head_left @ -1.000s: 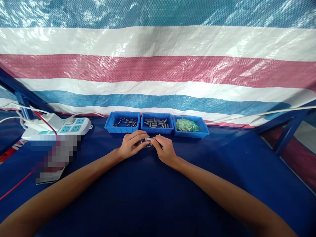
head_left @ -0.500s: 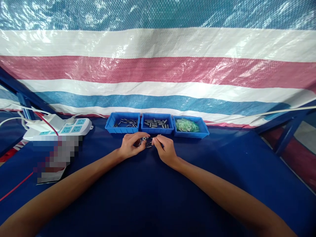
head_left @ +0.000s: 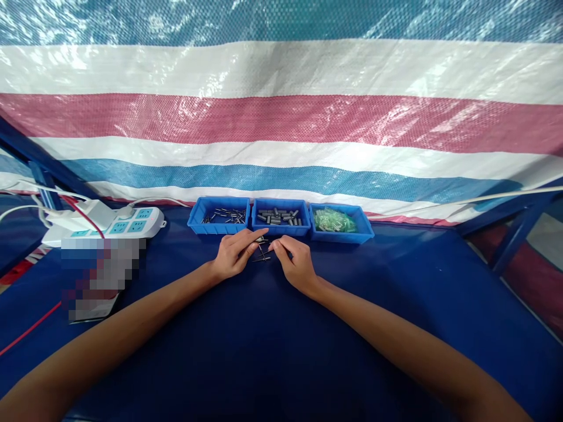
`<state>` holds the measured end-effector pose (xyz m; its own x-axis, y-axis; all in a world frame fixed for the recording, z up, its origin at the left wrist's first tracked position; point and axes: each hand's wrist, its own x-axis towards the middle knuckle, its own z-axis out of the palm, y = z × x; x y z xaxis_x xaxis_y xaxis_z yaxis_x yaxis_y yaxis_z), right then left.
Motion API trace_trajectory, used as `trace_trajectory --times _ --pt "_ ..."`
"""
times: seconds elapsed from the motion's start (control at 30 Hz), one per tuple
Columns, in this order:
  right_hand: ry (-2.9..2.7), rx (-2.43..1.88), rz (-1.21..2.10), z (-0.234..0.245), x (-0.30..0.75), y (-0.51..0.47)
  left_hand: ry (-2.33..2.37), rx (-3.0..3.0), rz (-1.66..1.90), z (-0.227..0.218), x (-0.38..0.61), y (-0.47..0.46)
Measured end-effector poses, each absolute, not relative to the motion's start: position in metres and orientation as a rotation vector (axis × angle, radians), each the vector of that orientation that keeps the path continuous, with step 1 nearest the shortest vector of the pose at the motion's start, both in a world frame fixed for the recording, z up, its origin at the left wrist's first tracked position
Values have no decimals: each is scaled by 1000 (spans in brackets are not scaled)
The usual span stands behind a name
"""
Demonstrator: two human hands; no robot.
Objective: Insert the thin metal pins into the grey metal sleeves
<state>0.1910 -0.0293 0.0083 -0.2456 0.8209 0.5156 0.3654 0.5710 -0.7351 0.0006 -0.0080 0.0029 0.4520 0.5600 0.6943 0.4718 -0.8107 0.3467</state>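
My left hand (head_left: 232, 255) is closed, its thumb and forefinger pinching a small metal tube (head_left: 260, 239) that is mostly hidden by the fingers. Just to the right, my right hand (head_left: 295, 262) has its thumb and forefinger pressed together. Anything between those fingertips is too small to make out. Between and below the two hands, several thin metal pins (head_left: 263, 258) lie crossed on the blue table (head_left: 281, 334).
Behind my hands stand three blue bins in a row: a left bin (head_left: 193, 221) of thin pins, a middle bin (head_left: 281, 230) of short grey cylinders, and a right bin (head_left: 367, 228) of green-tinted plastic pieces. A white power strip (head_left: 153, 221) with cables lies at the left.
My left hand has turned, so the tube's round end no longer faces the camera, and its forefinger is straighter. The thin pin seen at my right fingertips is no longer clearly visible there.
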Motion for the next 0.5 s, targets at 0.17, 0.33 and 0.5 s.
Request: trace_trajectory --times 0.17,0.33,0.5 --pt "-1817 -991 631 6 190 -29 924 2509 1410 -8 -2 -4" --pt "-1870 -934 619 4 188 -30 836 2552 1405 -8 0 -3" --pt "-1928 -905 561 -1 188 -29 801 2579 1373 -6 1 -3"
